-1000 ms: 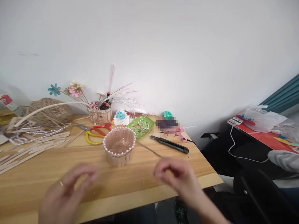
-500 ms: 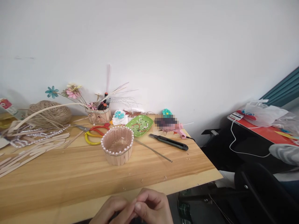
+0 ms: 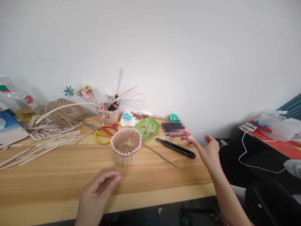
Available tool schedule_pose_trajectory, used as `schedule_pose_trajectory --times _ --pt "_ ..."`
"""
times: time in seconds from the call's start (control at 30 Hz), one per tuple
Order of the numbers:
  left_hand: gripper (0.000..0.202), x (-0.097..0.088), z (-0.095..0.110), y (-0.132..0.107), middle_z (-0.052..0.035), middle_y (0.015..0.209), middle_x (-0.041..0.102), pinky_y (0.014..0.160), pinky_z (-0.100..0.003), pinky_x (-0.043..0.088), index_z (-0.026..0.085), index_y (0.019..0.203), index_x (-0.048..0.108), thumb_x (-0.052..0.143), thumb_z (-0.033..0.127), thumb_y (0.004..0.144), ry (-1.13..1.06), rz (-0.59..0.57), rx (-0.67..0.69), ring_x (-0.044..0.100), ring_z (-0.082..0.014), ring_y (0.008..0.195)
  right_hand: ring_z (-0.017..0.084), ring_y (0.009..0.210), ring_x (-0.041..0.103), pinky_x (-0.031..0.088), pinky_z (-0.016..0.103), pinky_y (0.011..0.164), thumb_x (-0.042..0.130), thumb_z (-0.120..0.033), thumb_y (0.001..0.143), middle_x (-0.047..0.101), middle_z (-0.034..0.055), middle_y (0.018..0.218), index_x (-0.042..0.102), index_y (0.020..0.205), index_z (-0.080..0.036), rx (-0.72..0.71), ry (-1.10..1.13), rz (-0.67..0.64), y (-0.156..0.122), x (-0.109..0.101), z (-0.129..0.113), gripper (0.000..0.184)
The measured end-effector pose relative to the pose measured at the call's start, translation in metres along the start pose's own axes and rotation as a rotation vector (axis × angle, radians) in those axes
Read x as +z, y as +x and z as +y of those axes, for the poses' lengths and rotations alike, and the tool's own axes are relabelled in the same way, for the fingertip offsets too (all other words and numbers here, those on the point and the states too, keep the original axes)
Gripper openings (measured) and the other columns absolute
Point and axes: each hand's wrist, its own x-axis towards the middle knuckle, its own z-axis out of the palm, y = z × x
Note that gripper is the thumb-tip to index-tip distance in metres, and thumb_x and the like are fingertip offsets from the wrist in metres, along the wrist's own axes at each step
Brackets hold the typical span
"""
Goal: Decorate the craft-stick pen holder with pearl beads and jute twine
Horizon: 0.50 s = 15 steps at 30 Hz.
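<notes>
My right hand (image 3: 208, 152) reaches out over the table's right end with its fingers spread and nothing in it. Its fingertips are close to a pink glue gun (image 3: 185, 135) and the tip of a black utility knife (image 3: 176, 147). Nearer the front edge of the wooden table (image 3: 58, 175), my left hand (image 3: 98, 191) hovers loosely curled, a ring on one finger, with nothing visible in it. Just beyond it stands a small round basket of wooden sticks (image 3: 126, 151) with a rim of pearls. A thin stick (image 3: 161, 156) lies between the basket and the knife.
Along the wall are a green beaded dish (image 3: 147, 128), red-and-yellow scissors (image 3: 103, 133), a pot of paper flowers (image 3: 108, 116), a ball of twine (image 3: 64, 111), pearl strings (image 3: 51, 130) and loose craft sticks (image 3: 39, 147). A black chair (image 3: 270, 201) and a red surface with a plastic bag (image 3: 275, 125) stand to the right.
My hands were joined below the table's front edge and have parted. The right one has gone out towards the glue gun, the left one up over the table. The view shifted slightly left.
</notes>
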Motion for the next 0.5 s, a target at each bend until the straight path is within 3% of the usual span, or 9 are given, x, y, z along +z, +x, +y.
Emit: schedule_pose_trajectory --times 0.1,0.2,0.27,0.4,0.5 --pt "0.017 0.001 -0.006 0.009 -0.0026 0.07 0.074 0.062 -0.018 0.056 0.02 0.07 0.071 0.071 0.037 0.064 -0.114 -0.024 -0.25 0.069 -0.0167 0.066 0.04 0.116 0.045 0.036 0.049 0.094 0.066 -0.055 0.058 0.056 0.0241 0.118 0.054 0.117 -0.006 -0.012 -0.038 -0.17 0.031 0.017 0.009 0.077" --pt "0.022 0.002 -0.007 0.014 -0.0036 0.071 0.074 0.065 -0.019 0.055 0.019 0.068 0.072 0.074 0.038 0.058 -0.197 -0.023 -0.373 0.069 -0.0177 0.069 0.03 0.086 0.062 0.047 0.038 0.074 0.069 -0.051 0.058 0.069 0.0119 0.088 0.066 0.096 -0.013 -0.058 -0.005 -0.355 0.04 0.025 0.006 0.053" --pt "0.022 0.002 -0.005 0.015 -0.0037 0.072 0.075 0.067 -0.019 0.054 0.019 0.068 0.072 0.074 0.037 0.056 -0.23 -0.01 -0.415 0.068 -0.0175 0.071 0.023 0.064 0.061 0.045 0.032 0.06 0.068 -0.051 0.06 0.067 0.0054 0.067 0.068 0.08 -0.015 -0.078 0.003 -0.432 0.041 0.026 0.002 0.041" --pt "0.02 0.003 0.0 0.016 -0.0035 0.069 0.075 0.066 -0.02 0.054 0.02 0.064 0.073 0.075 0.036 0.053 -0.254 -0.038 -0.486 0.068 -0.0174 0.068 0.014 0.041 0.046 0.035 0.027 0.045 0.069 -0.051 0.06 0.051 -0.0011 0.04 0.063 0.059 -0.015 -0.103 -0.009 -0.438 0.041 0.014 -0.004 0.036" --pt "0.017 0.004 0.002 0.017 -0.0036 0.069 0.076 0.066 -0.022 0.055 0.021 0.062 0.073 0.074 0.035 0.052 -0.254 -0.056 -0.5 0.069 -0.0188 0.068 0.012 0.04 0.045 0.035 0.024 0.04 0.063 -0.05 0.068 0.054 -0.0001 0.046 0.061 0.067 -0.015 -0.131 0.033 -0.359 0.032 -0.006 -0.014 0.036"
